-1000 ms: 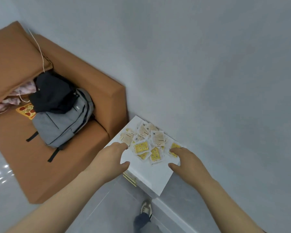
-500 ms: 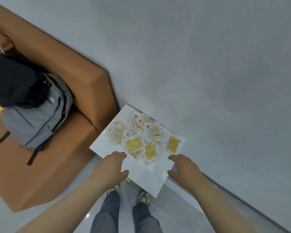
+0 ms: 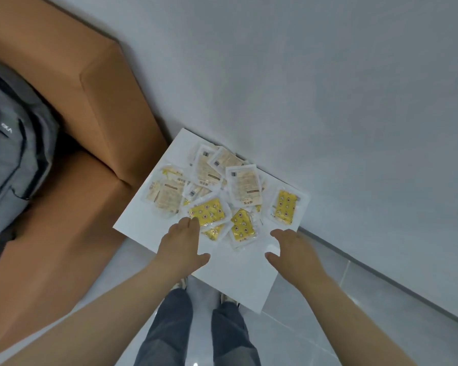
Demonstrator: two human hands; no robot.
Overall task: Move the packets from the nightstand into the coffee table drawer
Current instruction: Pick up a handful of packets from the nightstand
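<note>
Soft, even light, faint shadows; wide-angle bending at edges, perhaps slight blur.

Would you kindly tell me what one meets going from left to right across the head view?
First the grey backpack → brown sofa arm → left hand → right hand, both hands over the white nightstand.

I see one small white logo (image 3: 6, 131) on the grey backpack (image 3: 13, 165) at the far left, but I can't make out its letters. The packets (image 3: 245, 188) on the white surface (image 3: 230, 270) carry printed lines and dark bars, all too small and blurred for me to read.
</note>
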